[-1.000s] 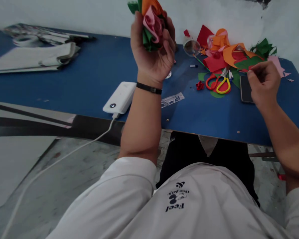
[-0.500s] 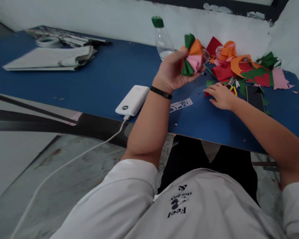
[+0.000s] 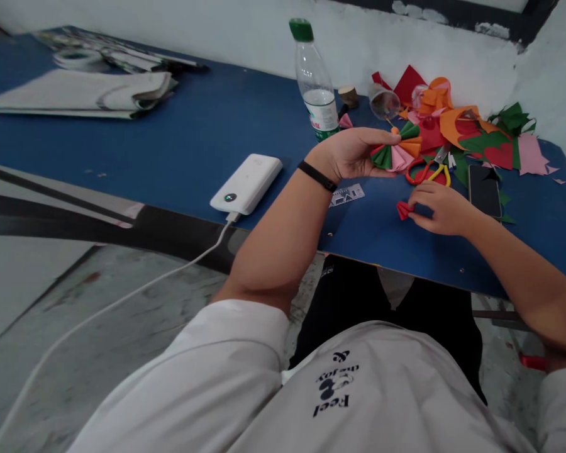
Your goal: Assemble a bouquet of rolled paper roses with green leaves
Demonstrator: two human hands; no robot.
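Note:
A pleated paper flower (image 3: 399,151) in green, orange, pink and red is gripped along its left side by my left hand (image 3: 353,153), which wears a black wristband. Just below and to the right of it, my right hand (image 3: 441,206) pinches a small folded red paper piece (image 3: 404,211) over the blue table. Between the flower and the phone lie scissors (image 3: 436,167) with red and yellow handles, right above my right hand. A clear stencil ruler (image 3: 347,195) rests below my left wrist, partly covered by it.
A bottle (image 3: 318,100) with a green cap stands behind my left hand, beside a tipped clear cup (image 3: 383,102). Coloured paper scraps (image 3: 490,141) and a phone (image 3: 484,190) lie right. A cabled white power bank (image 3: 248,184) and folded newspaper (image 3: 85,94) lie left.
My left hand has lowered the flower and moved it right, uncovering the bottle and cup. My right hand has come nearer the front edge with the red piece, which now shows clearly.

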